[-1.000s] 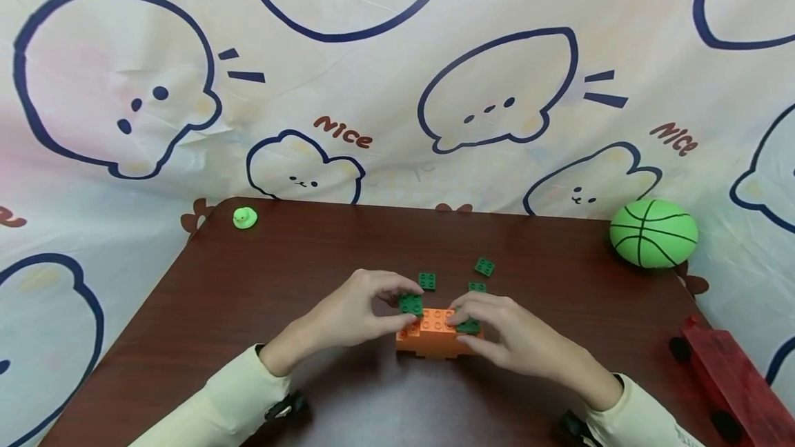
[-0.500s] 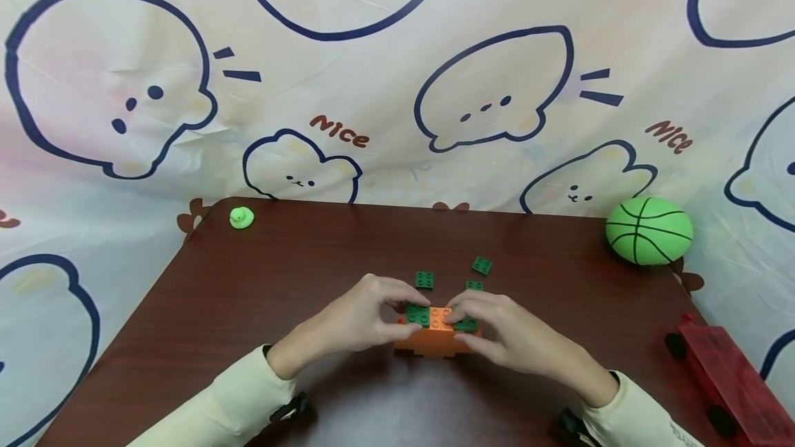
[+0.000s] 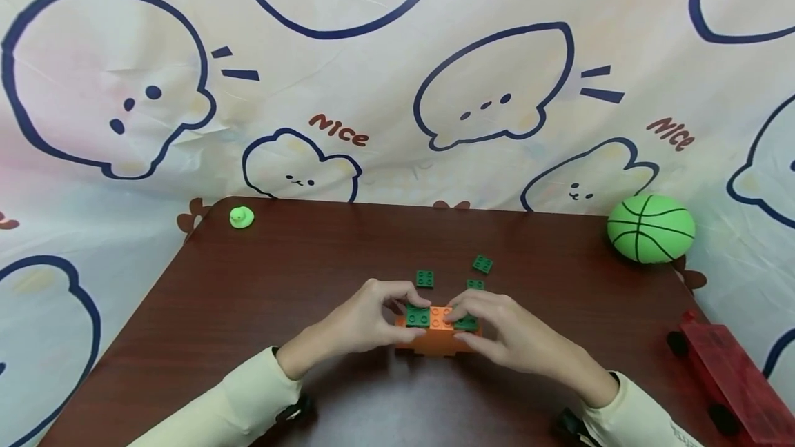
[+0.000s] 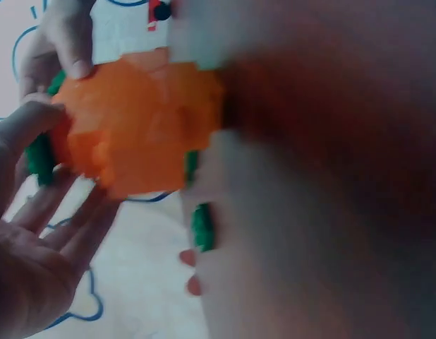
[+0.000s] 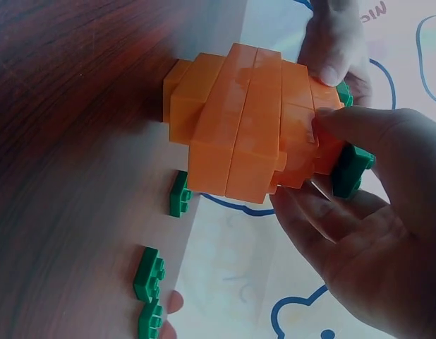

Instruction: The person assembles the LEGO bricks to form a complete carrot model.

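Observation:
In the middle of the table stands an orange stepped block build (image 3: 435, 342) made of interlocking toy bricks, narrower at its base. A green brick (image 3: 417, 316) sits on its top left; my left hand (image 3: 366, 316) pinches this brick between thumb and fingers. Orange studs show between it and a second green brick (image 3: 466, 323) at the top right. My right hand (image 3: 518, 333) holds that end of the build, thumb on the near orange face (image 5: 295, 131), fingers behind. In the right wrist view the right-hand green brick (image 5: 350, 171) lies within that grip.
Behind the build, loose green bricks lie on the brown table (image 3: 298, 247): one left (image 3: 425, 279), one farther back (image 3: 482, 264), one close behind (image 3: 475, 285). A green ball (image 3: 651, 228) and red toy vehicle (image 3: 735, 381) stand right. A green duck (image 3: 241, 217) sits far left.
The left hand has moved slightly right with its green brick, which now sits level on the orange build instead of tilted at its left end. The right hand has stayed nearly still.

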Tool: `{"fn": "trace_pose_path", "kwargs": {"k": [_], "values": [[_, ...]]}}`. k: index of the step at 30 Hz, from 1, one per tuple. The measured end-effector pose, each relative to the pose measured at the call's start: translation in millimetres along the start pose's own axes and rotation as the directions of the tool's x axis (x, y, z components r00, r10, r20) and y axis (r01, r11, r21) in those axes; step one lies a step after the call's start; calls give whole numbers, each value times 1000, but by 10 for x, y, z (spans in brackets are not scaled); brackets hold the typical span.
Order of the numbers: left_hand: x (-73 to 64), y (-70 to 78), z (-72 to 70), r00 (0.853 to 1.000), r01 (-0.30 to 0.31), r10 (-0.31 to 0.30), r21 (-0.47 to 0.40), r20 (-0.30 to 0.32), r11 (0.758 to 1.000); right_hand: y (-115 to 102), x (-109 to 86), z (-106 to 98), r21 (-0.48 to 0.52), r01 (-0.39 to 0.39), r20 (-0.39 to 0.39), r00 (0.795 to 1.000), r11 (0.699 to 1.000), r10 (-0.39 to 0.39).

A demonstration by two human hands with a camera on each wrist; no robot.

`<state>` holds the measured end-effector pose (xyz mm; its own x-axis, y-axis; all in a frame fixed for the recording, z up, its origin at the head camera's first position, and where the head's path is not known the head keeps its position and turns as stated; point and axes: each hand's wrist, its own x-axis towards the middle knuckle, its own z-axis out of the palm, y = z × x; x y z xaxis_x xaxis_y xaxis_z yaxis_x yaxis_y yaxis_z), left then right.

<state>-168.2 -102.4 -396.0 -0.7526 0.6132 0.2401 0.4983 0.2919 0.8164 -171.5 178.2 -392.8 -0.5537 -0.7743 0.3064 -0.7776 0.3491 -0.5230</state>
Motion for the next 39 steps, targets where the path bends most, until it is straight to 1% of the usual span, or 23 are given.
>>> {"fn": "trace_pose_path", "kwargs": {"k": [2, 4, 6, 7, 10, 12, 13, 14, 16, 18, 20, 22, 23, 25, 27, 29, 31, 33, 34, 36, 39], "values": [[-19, -60, 45, 1000, -16, 15, -15, -16, 1000, -5, 5, 4, 3, -4, 4, 1000, 1000, 4], [-33, -84, 67, 1000, -23, 22, -20, -22, 1000, -9, 8, -3, 8, -6, 12, 1000, 1000, 6], [-37, -81, 69, 1000, -15, 14, -24, -14, 1000, 5, 10, -33, 37, -15, 35, 999, 999, 14], [-35, -74, 67, 1000, -9, 9, -25, -6, 1000, 27, 9, -58, 67, -21, 49, 999, 998, 18], [-21, -50, 66, 1000, 10, -9, -32, 7, 999, 144, 7, -155, 184, -99, 66, 994, 978, 88], [-18, -47, 75, 1000, 29, -28, -45, 9, 999, 269, 13, -204, 216, -157, 43, 988, 964, 152], [-24, -46, 80, 999, 41, -40, -50, 12, 998, 339, 13, -208, 210, -186, 31, 983, 960, 184], [-33, -45, 85, 998, 54, -53, -52, 17, 997, 407, 13, -199, 191, -214, 26, 977, 958, 213], [-47, -44, 91, 997, 77, -75, -58, 31, 995, 537, 14, -153, 104, -240, 43, 971, 965, 236], [-52, -44, 91, 995, 93, -91, -61, 40, 994, 640, 22, -80, 16, -253, 101, 963, 967, 250], [-43, -45, 83, 995, 99, -97, -56, 38, 993, 709, 42, -8, -57, -259, 166, 950, 964, 265], [-28, -41, 71, 994, 102, -100, -53, 34, 993, 739, 67, 44, -130, -258, 196, 940, 957, 280], [-20, -36, 64, 994, 102, -100, -50, 34, 994, 742, 78, 61, -159, -269, 197, 934, 950, 297], [-11, -26, 55, 994, 100, -98, -46, 41, 994, 732, 88, 76, -215, -282, 168, 932, 935, 320], [-3, -18, 51, 995, 92, -89, -45, 47, 995, 709, 91, 66, -270, -305, 115, 931, 913, 345], [2, -14, 46, 996, 81, -80, -44, 45, 996, 693, 92, 43, -314, -346, 57, 923, 884, 381], [1, -13, 40, 996, 79, -77, -43, 39, 996, 698, 95, 19, -340, -373, 20, 915, 863, 403], [1, -18, 37, 996, 81, -80, -42, 35, 996, 719, 95, 6, -342, -388, 7, 909, 856, 416], [-2, -20, 37, 996, 85, -84, -41, 33, 996, 737, 91, 5, -336, -389, 8, 909, 857, 416], [-7, -24, 39, 995, 95, -94, -41, 35, 995, 774, 84, 11, -314, -375, 21, 916, 872, 402], [-15, -32, 48, 994, 106, -104, -47, 39, 993, 829, 68, 28, -281, -340, 36, 931, 897, 364]]}}
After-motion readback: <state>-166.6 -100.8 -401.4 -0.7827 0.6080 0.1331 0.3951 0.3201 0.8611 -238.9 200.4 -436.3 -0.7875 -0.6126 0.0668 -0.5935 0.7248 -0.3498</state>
